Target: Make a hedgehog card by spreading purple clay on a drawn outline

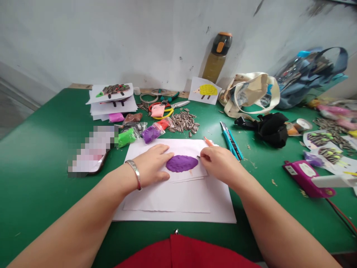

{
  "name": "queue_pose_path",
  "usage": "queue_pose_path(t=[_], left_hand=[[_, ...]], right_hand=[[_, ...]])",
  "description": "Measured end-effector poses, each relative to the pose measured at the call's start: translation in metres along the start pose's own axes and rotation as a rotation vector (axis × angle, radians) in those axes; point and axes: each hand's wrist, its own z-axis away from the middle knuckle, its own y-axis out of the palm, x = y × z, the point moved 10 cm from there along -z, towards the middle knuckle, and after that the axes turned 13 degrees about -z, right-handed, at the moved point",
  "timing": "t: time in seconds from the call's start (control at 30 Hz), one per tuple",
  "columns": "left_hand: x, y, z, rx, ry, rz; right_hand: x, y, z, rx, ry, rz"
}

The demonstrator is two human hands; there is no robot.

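Note:
A flattened oval of purple clay (182, 163) lies on a small white sheet (156, 150), with a brown pencil-like stroke showing below it. My left hand (152, 163), wearing a silver bangle (135, 173), rests spread on the paper, its fingertips at the clay's left end. Just right of the clay, my right hand (216, 162) is closed in a pinch. A small dark tip sticks out of its fingers, looking like a sunflower seed (198, 156). Behind this hand an orange pointed tip (208, 141) lies on the paper. Larger white sheets (173, 217) lie underneath.
Beyond the paper are a sunflower seed pile (185, 122), bagged purple clay (152, 134), green clay (126, 137) and scissors (178, 105). A teal utility knife (231, 141) lies right, a phone (93, 150) left. A bottle (217, 57) and cloth bag (248, 95) stand behind.

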Motion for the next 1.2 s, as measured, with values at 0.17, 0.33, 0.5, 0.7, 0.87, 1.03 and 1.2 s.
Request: queue_pose_path(t=[0.17,0.33,0.5,0.7,0.87,1.03,1.2], left_hand=[[0.0,0.0,0.0,-0.002,0.006,-0.002],[0.0,-0.001,0.001,-0.027,0.006,0.005],[0.0,-0.001,0.0,-0.014,-0.002,-0.002],[0.0,-0.002,0.0,-0.018,0.0,-0.002],[-0.001,-0.002,0.001,-0.023,0.005,0.011],[-0.002,-0.003,0.0,-0.016,0.004,0.02],[-0.001,-0.004,0.001,-0.002,-0.006,0.015]], right_hand=[[0.008,0.002,0.001,0.014,-0.065,0.017],[0.004,-0.001,0.002,0.001,-0.025,0.007],[0.003,0.001,0.004,0.044,0.014,0.03],[0.006,0.0,0.004,0.039,-0.014,0.038],[0.001,-0.001,-0.003,-0.037,-0.02,0.01],[0.014,0.006,-0.005,-0.007,-0.176,0.004],[0.01,0.007,-0.006,0.002,-0.125,-0.004]])
